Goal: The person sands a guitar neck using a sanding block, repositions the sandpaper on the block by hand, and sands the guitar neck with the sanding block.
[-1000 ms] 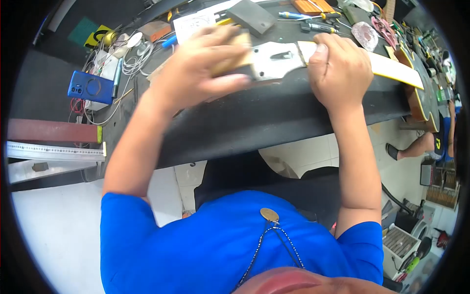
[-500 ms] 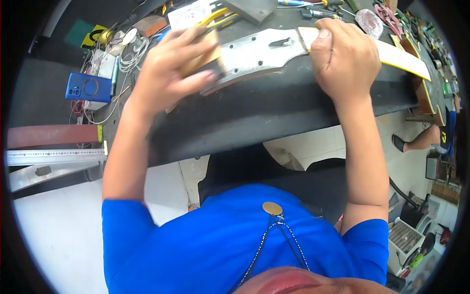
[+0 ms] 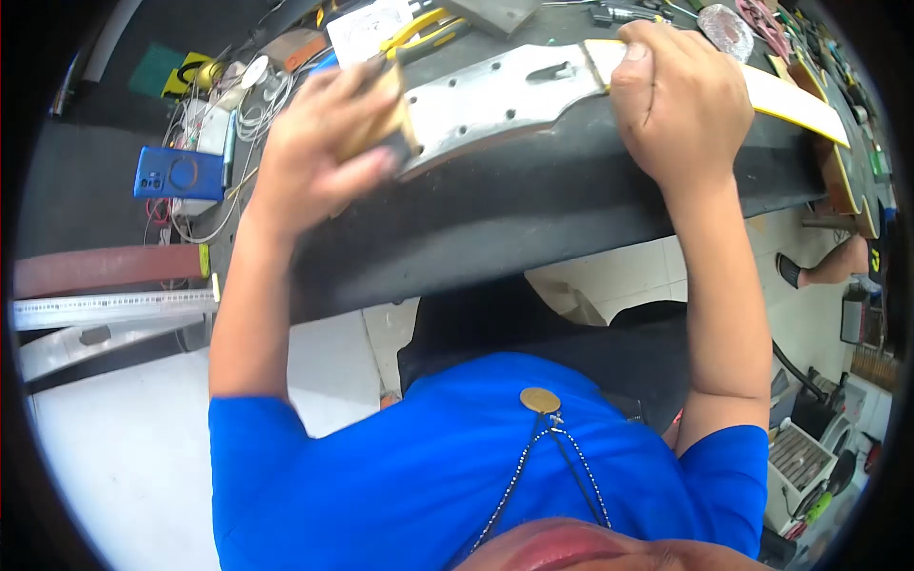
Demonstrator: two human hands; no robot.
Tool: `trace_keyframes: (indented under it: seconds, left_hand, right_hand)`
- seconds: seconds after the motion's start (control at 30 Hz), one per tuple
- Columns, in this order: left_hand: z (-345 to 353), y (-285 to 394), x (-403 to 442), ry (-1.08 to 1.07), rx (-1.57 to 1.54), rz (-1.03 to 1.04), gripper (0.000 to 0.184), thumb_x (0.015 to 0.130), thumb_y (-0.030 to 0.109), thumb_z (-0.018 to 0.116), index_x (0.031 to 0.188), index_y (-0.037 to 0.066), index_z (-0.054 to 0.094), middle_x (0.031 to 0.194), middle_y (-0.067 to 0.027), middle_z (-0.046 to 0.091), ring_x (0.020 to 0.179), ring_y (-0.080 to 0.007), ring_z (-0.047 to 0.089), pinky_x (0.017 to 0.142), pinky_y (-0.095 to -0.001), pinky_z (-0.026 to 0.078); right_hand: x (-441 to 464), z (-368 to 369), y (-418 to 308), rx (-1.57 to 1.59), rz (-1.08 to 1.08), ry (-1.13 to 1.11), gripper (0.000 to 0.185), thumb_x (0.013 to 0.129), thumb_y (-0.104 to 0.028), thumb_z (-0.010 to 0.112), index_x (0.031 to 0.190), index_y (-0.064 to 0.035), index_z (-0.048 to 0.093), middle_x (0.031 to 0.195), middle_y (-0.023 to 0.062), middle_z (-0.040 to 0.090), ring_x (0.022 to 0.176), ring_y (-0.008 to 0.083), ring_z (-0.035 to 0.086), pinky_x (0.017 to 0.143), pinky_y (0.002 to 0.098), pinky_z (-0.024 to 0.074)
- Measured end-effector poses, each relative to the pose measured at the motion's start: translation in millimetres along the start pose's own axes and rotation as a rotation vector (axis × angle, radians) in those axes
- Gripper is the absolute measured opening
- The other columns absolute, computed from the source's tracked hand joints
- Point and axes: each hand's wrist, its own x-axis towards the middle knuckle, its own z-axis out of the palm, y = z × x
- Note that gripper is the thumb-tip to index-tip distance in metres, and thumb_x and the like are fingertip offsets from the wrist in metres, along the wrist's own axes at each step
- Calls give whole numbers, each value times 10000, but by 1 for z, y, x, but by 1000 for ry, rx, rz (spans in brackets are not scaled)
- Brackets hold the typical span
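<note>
While your left hand (image 3: pixel 328 143) is bent around the block (image 3: pixel 395 124), with the thumb apart, your right hand (image 3: pixel 685 105) is closed around the guitar neck (image 3: pixel 800 108), just beside the headstock (image 3: pixel 486 100). This headstock is in front of you, over the black surface (image 3: pixel 533 205), and its left end meets the block. To work well, I would advise you to lay the block flat, press evenly and not let the guitar neck turn. If it is fully flat, I cannot tell: it is blurred. I count one block, one guitar neck with one headstock, one blue phone (image 3: pixel 181 173) and one pair of yellow-handled pliers (image 3: pixel 424 35).
</note>
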Motion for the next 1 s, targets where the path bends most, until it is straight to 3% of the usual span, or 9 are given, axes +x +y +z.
trace_keyframes:
  seconds: [0.17, 0.27, 0.4, 0.47, 0.53, 0.67, 0.8, 0.93, 1.0]
  left_hand:
    - [3, 35, -6, 23, -124, 182, 632, 755, 311, 883, 1333, 83, 768, 1460, -213, 666, 1288, -437, 616, 1105, -472, 510]
    - [-4, 4, -2, -19, 39, 4, 638, 747, 333, 893, 1331, 103, 777, 1447, -227, 672, 1286, -440, 618, 1099, -492, 509]
    - [6, 42, 3, 26, -104, 171, 670, 730, 373, 900, 1323, 85, 782, 1420, -219, 694, 1268, -442, 633, 1105, -517, 511]
    - [1, 13, -9, 2, -146, 168, 690, 727, 379, 902, 1341, 91, 775, 1436, -230, 682, 1280, -437, 626, 1101, -505, 511]
    - [0, -3, 9, -8, -26, -2, 691, 733, 360, 903, 1350, 80, 765, 1445, -242, 674, 1283, -421, 627, 1101, -479, 514]
    - [6, 43, 12, -18, -38, 221, 654, 804, 418, 840, 1370, 99, 761, 1477, -246, 656, 1320, -467, 630, 1114, -502, 505]
    - [2, 2, 18, 1, -65, 39, 638, 748, 331, 894, 1328, 94, 777, 1467, -219, 665, 1288, -427, 627, 1084, -480, 525]
    - [7, 47, 16, -11, -109, 213, 663, 752, 388, 912, 1335, 101, 777, 1468, -217, 663, 1304, -432, 622, 1102, -493, 515]
    - [2, 5, 5, -11, -104, 163, 652, 769, 372, 889, 1350, 102, 771, 1458, -221, 666, 1316, -438, 615, 1109, -495, 510]
  right_hand:
    - [0, -2, -3, 9, -10, -39, 307, 988, -252, 536, 969, -73, 785, 943, 86, 785, 902, 298, 735, 829, 417, 542]
    - [1, -3, -3, 8, -2, -53, 310, 992, -252, 531, 978, -74, 784, 942, 83, 783, 899, 294, 733, 829, 414, 538]
    - [0, -1, 0, 18, -17, -29, 299, 987, -248, 539, 976, -74, 783, 936, 87, 777, 878, 303, 723, 822, 418, 535]
    - [1, -2, -3, 34, -15, -26, 298, 986, -248, 541, 969, -75, 783, 927, 89, 774, 866, 309, 719, 815, 421, 535]
    - [1, -2, 1, 13, -1, -36, 301, 986, -251, 540, 966, -73, 782, 919, 91, 772, 861, 308, 718, 809, 420, 534]
    - [-1, 0, -3, 35, 1, -6, 313, 989, -255, 532, 970, -67, 782, 904, 93, 769, 853, 310, 716, 800, 421, 534]
    - [0, -2, -4, 43, -7, -38, 316, 993, -252, 529, 975, -65, 783, 902, 96, 768, 849, 311, 715, 799, 423, 534]
    - [0, -1, -3, 34, -14, -22, 312, 989, -254, 534, 967, -63, 780, 898, 92, 766, 851, 308, 715, 792, 414, 528]
    - [2, -2, -3, 31, -12, -19, 310, 985, -253, 537, 961, -65, 782, 898, 89, 767, 852, 307, 716, 791, 410, 527]
